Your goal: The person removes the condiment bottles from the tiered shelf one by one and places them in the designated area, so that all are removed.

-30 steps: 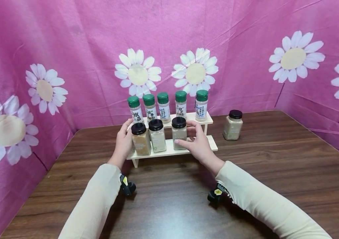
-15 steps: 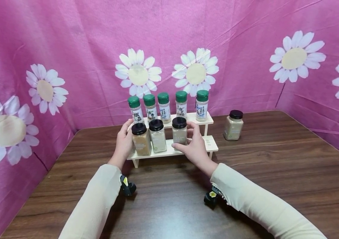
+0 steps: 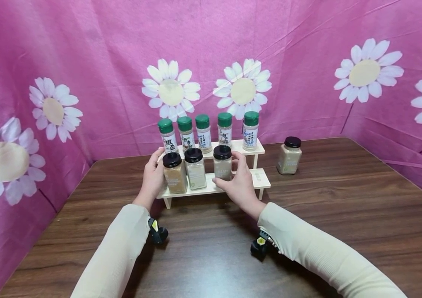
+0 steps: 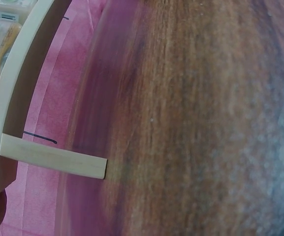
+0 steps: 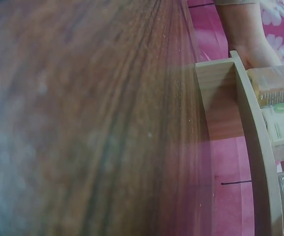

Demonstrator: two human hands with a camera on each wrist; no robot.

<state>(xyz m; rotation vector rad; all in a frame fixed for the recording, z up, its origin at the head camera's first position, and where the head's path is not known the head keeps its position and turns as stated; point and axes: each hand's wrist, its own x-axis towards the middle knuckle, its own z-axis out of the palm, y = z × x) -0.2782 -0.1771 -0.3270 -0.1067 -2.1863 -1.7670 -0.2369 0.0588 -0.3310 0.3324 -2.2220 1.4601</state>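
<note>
The right grip (image 3: pixel 241 186) holds a jar (image 3: pixel 222 167), long axis vertical, lid (image 3: pixel 222 152) up.

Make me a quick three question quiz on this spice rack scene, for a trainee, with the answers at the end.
1. How many green-capped jars stand on the upper tier of the rack?
2. True or false: every black-capped jar stands on the rack.
3. Which hand has its thumb in front of the rightmost jar on the lower tier: A left, B right, C neither?

Key: 1, five. 2, false; one black-capped jar stands on the table. 3, B, the right hand.
</note>
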